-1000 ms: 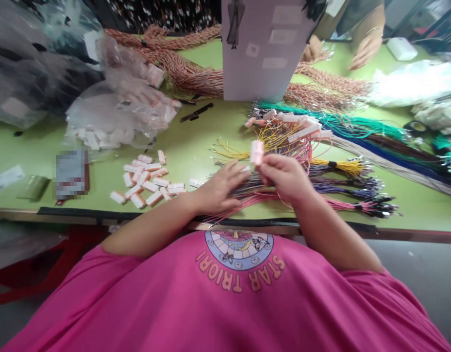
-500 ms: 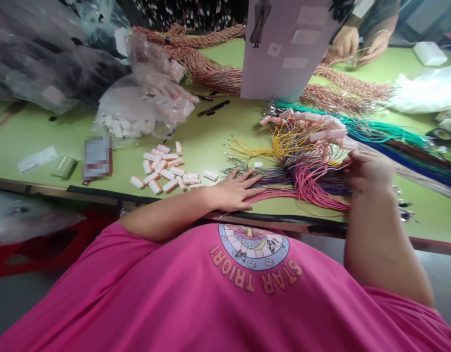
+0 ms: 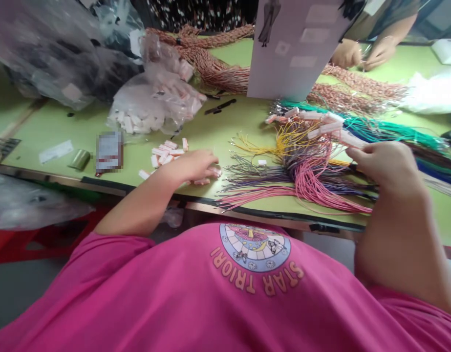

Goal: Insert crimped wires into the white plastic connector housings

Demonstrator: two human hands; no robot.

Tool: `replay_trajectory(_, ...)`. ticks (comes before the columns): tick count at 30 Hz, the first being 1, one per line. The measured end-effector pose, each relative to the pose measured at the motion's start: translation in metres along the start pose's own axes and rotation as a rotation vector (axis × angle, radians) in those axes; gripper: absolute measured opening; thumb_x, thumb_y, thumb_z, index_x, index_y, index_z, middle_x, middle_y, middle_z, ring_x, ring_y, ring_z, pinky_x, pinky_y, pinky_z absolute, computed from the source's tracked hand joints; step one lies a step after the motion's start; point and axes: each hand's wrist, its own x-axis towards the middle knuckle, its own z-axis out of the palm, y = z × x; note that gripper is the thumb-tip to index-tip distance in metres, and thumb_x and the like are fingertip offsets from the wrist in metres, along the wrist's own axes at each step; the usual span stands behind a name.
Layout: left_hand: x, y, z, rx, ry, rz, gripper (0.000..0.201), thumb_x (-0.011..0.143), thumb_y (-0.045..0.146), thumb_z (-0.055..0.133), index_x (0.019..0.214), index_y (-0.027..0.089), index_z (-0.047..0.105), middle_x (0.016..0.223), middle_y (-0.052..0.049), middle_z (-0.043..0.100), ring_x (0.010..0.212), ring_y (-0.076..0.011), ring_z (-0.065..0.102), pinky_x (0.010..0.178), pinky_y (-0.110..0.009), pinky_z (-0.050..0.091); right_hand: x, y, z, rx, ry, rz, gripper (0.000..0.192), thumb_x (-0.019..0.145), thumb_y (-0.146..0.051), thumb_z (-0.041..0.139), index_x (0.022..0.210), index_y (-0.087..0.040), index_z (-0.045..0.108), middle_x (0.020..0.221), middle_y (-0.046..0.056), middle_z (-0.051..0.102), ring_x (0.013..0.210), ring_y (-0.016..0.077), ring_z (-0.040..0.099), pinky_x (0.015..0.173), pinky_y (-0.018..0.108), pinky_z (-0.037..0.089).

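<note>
My left hand (image 3: 198,165) is at the right side of a pile of small white-and-orange plastic connectors (image 3: 166,152). Its fingers curl down, closed on a white connector (image 3: 215,172) that shows at the fingertips. Across the bench, my right hand (image 3: 386,159) has thumb and forefinger pressed together beside a row of white connectors (image 3: 330,124) on the wire bundle. What it pinches is hidden. Between my hands lie pink wires (image 3: 309,188), yellow wires (image 3: 280,139) and grey-purple wires (image 3: 254,177), with bare metal ends pointing left.
Clear bags of connectors (image 3: 152,105) stand behind the pile. A green tape roll (image 3: 79,159) and a small packet (image 3: 109,150) lie at left. A grey upright panel (image 3: 284,54) stands at the back. Beyond it, another person's hands (image 3: 379,53) work over twisted wires (image 3: 364,83).
My left hand has left the wires and moved left to the connectors, its spread fingers now curled. My right hand has shifted slightly right and stays beside the white connectors. The view has turned slightly left.
</note>
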Motion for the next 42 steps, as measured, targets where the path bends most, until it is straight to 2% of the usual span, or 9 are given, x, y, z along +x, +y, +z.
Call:
replay_trajectory(4, 0.004, -0.01, 0.01, -0.023, -0.005, 0.052, 0.035, 0.092, 0.04, 0.052, 0.107, 0.015, 0.071, 0.108, -0.014, 0.066, 0.096, -0.0234, 0.061, 0.078, -0.033, 0.04, -0.018, -0.013, -0.032, 0.245, 0.182, 0.041, 0.033, 0.081, -0.046, 0.068, 0.07, -0.016, 0.067, 0.056, 0.002, 0.05, 0.058, 0.0123, 0.037, 0.062, 0.033, 0.033)
replay_trajectory(7, 0.003, -0.009, 0.009, -0.139, 0.078, -0.045, 0.033, 0.09, 0.043, 0.055, 0.1, 0.015, 0.07, 0.096, -0.011, 0.068, 0.084, -0.0206, 0.059, 0.074, -0.032, 0.039, -0.031, -0.045, -0.049, 0.161, 0.373, 0.053, 0.024, 0.081, -0.035, 0.067, 0.089, -0.014, 0.074, 0.073, 0.009, 0.065, 0.071, 0.0151, 0.05, 0.066, 0.036, 0.032)
replay_trajectory(11, -0.002, -0.006, 0.003, -0.338, 0.249, -0.086, 0.031, 0.085, 0.046, 0.063, 0.094, 0.017, 0.07, 0.088, -0.006, 0.066, 0.08, -0.0174, 0.056, 0.074, -0.029, 0.039, -0.039, -0.104, -0.05, 0.098, 0.526, -0.326, 0.033, 0.088, -0.027, 0.057, 0.117, -0.018, 0.071, 0.116, 0.015, 0.069, 0.096, 0.0237, 0.061, 0.071, 0.037, 0.035)
replay_trajectory(15, -0.004, 0.005, 0.0, -0.607, 0.37, -0.122, 0.03, 0.08, 0.044, 0.07, 0.093, 0.017, 0.07, 0.091, -0.005, 0.067, 0.079, -0.0139, 0.057, 0.074, -0.027, 0.042, -0.032, -0.162, -0.017, -0.127, 0.12, -0.814, 0.018, 0.083, -0.012, 0.058, 0.086, -0.017, 0.075, 0.082, 0.01, 0.07, 0.077, 0.0201, 0.063, 0.065, 0.031, 0.04)
replay_trajectory(18, -0.005, 0.014, 0.001, -0.834, 0.397, -0.203, 0.035, 0.073, 0.038, 0.076, 0.098, 0.016, 0.065, 0.081, -0.001, 0.065, 0.07, -0.011, 0.054, 0.067, -0.025, 0.042, -0.021, -0.183, 0.017, -0.277, 0.028, -0.851, 0.02, 0.079, -0.006, 0.058, 0.087, -0.013, 0.075, 0.082, 0.016, 0.072, 0.077, 0.0237, 0.066, 0.065, 0.033, 0.044)
replay_trajectory(23, -0.008, 0.02, 0.005, -1.156, 0.352, -0.242, 0.032, 0.069, 0.024, 0.076, 0.095, 0.018, 0.058, 0.077, -0.001, 0.069, 0.071, -0.0129, 0.064, 0.067, -0.026, 0.049, -0.009, -0.177, 0.046, -0.3, 0.076, -0.893, 0.026, 0.087, -0.009, 0.051, 0.095, -0.01, 0.076, 0.093, 0.021, 0.072, 0.089, 0.0281, 0.066, 0.071, 0.035, 0.044)
replay_trajectory(31, -0.004, 0.028, 0.003, -1.385, 0.353, -0.195, 0.044, 0.071, 0.013, 0.069, 0.113, 0.015, 0.055, 0.087, -0.001, 0.066, 0.067, -0.0084, 0.062, 0.062, -0.023, 0.049, 0.008, -0.153, 0.033, -0.063, -0.017, -0.893, 0.021, 0.073, -0.019, 0.061, 0.091, -0.019, 0.072, 0.082, 0.007, 0.068, 0.076, 0.0206, 0.059, 0.066, 0.03, 0.035)
replay_trajectory(37, 0.015, 0.052, -0.007, -1.506, 0.268, -0.177, 0.041, 0.074, 0.01, 0.068, 0.109, 0.018, 0.048, 0.08, 0.002, 0.062, 0.069, -0.0093, 0.064, 0.069, -0.028, 0.055, -0.01, -0.153, 0.005, 0.486, -0.291, -1.08, 0.016, 0.074, -0.025, 0.062, 0.086, -0.019, 0.07, 0.077, 0.0, 0.068, 0.07, 0.0144, 0.056, 0.068, 0.027, 0.04)
replay_trajectory(42, 0.035, 0.075, -0.005, -1.618, 0.205, 0.009, 0.041, 0.071, 0.019, 0.079, 0.103, 0.015, 0.054, 0.076, 0.0, 0.064, 0.066, -0.0111, 0.063, 0.062, -0.025, 0.049, -0.041, -0.16, 0.011, 0.884, -0.236, -0.988, 0.024, 0.085, -0.031, 0.056, 0.092, -0.018, 0.075, 0.078, 0.001, 0.072, 0.071, 0.0135, 0.061, 0.07, 0.027, 0.043)
